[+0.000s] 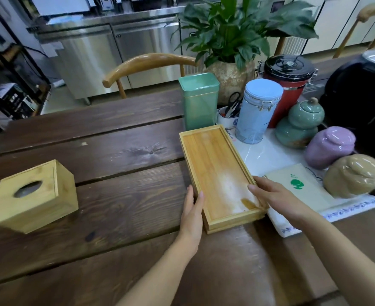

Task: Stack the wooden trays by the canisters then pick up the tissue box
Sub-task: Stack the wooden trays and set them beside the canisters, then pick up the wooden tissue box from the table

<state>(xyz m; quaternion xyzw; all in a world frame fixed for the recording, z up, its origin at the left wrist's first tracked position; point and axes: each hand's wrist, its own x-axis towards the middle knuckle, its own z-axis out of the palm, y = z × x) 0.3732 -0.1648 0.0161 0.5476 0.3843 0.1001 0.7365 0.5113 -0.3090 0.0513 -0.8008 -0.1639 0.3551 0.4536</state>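
Note:
The wooden trays (213, 164) lie stacked one on another on the dark wooden table (115, 151), just in front of the green square canister (198, 100) and beside the light blue canister (258, 113). My left hand (193, 208) rests against the stack's near left edge. On the near right rim lies my right hand (272, 195), fingers over the top tray. Both hands touch the stack from the sides. The wooden tissue box (35, 196), a cube with an oval slot on top, stands alone at the left of the table.
Behind and right of the trays stand a red canister (289, 85), a teal gourd jar (299, 124), a purple jar (330, 146) and a tan jar (354, 175) on a white mat (270, 155). A potted plant (232, 40) and a chair back (149, 62) lie beyond.

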